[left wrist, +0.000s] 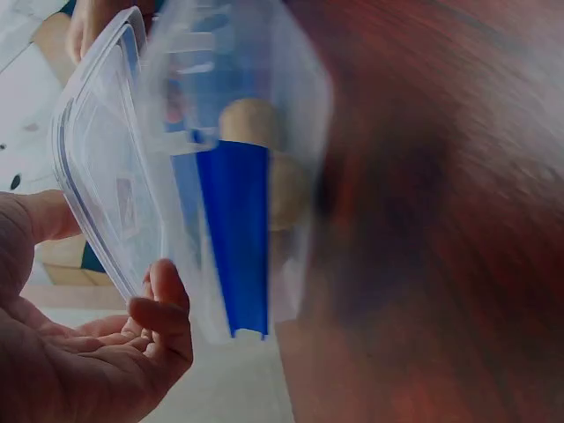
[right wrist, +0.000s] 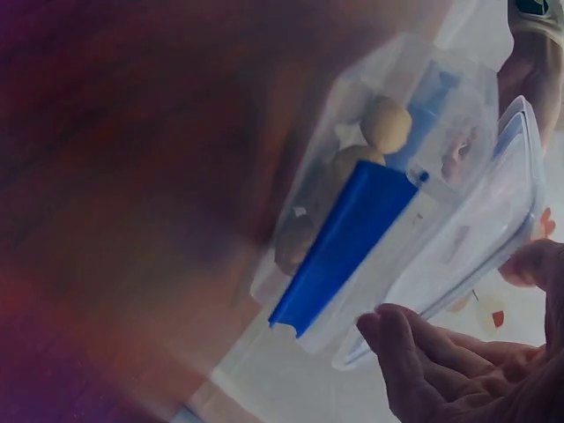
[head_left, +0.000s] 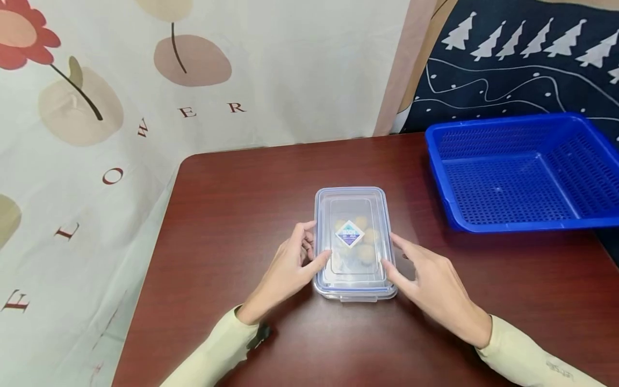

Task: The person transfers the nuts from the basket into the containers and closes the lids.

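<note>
A clear plastic lid (head_left: pixel 358 274) with a pale blue rim and a diamond-shaped label (head_left: pixel 350 233) lies over a clear food container (left wrist: pixel 304 97) on the table. Both wrist views show a gap between the lid and the container's rim. My left hand (head_left: pixel 291 260) pinches the lid's left edge, thumb on top and fingers at the side. On the opposite edge my right hand (head_left: pixel 435 282) holds it the same way. Inside the container are several round tan balls (right wrist: pixel 386 123). A blue latch flap (left wrist: pixel 238 238) hangs along the container's side.
A blue perforated plastic basket (head_left: pixel 512 223) stands at the back right of the reddish-brown table (head_left: pixel 232 204). Behind the table hangs a white flower-print cloth (head_left: pixel 300 70), and a dark tree-patterned cloth (head_left: pixel 503 86) is at the right.
</note>
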### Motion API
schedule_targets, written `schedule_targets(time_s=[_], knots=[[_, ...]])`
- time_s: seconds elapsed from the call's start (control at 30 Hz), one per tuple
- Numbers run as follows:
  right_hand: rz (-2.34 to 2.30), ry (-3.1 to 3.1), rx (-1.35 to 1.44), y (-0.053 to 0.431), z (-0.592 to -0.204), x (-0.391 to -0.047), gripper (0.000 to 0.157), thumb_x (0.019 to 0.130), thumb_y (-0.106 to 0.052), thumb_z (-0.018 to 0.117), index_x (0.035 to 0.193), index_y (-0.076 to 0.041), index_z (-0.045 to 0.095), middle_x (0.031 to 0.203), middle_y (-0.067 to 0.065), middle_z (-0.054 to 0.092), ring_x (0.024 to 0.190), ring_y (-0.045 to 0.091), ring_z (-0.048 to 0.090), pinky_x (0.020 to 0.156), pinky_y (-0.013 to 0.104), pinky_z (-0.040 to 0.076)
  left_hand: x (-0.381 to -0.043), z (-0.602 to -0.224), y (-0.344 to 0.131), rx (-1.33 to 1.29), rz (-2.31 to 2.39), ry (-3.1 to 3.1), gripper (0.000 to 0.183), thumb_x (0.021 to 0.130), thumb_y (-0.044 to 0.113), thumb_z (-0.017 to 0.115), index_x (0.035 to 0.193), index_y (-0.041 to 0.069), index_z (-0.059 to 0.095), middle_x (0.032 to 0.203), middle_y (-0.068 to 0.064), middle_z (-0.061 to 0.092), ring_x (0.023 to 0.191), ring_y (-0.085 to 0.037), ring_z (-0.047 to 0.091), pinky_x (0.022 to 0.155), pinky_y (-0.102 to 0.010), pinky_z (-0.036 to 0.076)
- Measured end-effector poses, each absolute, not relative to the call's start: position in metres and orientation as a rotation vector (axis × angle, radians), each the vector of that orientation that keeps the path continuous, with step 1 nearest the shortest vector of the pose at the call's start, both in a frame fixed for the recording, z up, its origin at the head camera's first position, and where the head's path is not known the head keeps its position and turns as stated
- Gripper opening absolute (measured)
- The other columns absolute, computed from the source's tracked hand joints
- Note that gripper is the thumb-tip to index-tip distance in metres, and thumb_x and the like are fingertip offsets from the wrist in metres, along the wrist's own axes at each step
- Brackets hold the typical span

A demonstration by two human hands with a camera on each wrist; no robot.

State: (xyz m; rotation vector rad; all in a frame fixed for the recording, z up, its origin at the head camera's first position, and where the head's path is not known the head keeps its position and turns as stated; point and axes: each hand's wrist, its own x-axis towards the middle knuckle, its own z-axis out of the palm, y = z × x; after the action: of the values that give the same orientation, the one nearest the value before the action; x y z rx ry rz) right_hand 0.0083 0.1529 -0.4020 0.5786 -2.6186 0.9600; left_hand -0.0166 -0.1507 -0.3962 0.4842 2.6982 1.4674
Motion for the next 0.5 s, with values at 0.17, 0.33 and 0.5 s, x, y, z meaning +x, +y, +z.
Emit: schedule_targets(time_s=[0.17, 0.33, 0.5], knots=[[0.867, -2.695, 0.548, 0.149, -0.405, 0.01, 0.055, 0.092, -0.028, 0.083, 0.139, 0.0, 0.072, 0.107, 0.014, 0.08, 0.073, 0.021, 0.068, 0.06, 0.048, 0.055, -0.02, -0.406, -0.146, 0.495, 1.37, 2.684, 0.061, 0.103, 0.016, 0.075, 0.154, -0.002, 0.046, 0.093, -0.002, 0.056, 0.076, -0.025, 0.058, 0.07, -0.028, 0.045], [0.85, -2.747, 0.542, 0.148, -0.408, 0.016, 0.058, 0.089, -0.027, 0.087, 0.139, -0.001, 0.071, 0.069, -0.005, 0.061, 0.059, 0.007, 0.047, 0.05, 0.038, 0.044, -0.013, -0.409, -0.144, 0.517, 1.317, 2.691, 0.062, 0.106, 0.017, 0.072, 0.158, -0.003, 0.043, 0.091, -0.001, 0.055, 0.074, -0.022, 0.056, 0.069, -0.029, 0.045], [0.942, -2.769, 0.573, 0.151, -0.411, 0.019, 0.067, 0.088, -0.027, 0.089, 0.144, 0.001, 0.064, 0.089, 0.004, 0.076, 0.066, 0.012, 0.066, 0.055, 0.041, 0.054, -0.005, -0.413, -0.146, 0.51, 1.341, 2.678, 0.067, 0.109, 0.026, 0.068, 0.163, -0.001, 0.038, 0.099, -0.007, 0.057, 0.082, -0.019, 0.057, 0.071, -0.033, 0.05]])
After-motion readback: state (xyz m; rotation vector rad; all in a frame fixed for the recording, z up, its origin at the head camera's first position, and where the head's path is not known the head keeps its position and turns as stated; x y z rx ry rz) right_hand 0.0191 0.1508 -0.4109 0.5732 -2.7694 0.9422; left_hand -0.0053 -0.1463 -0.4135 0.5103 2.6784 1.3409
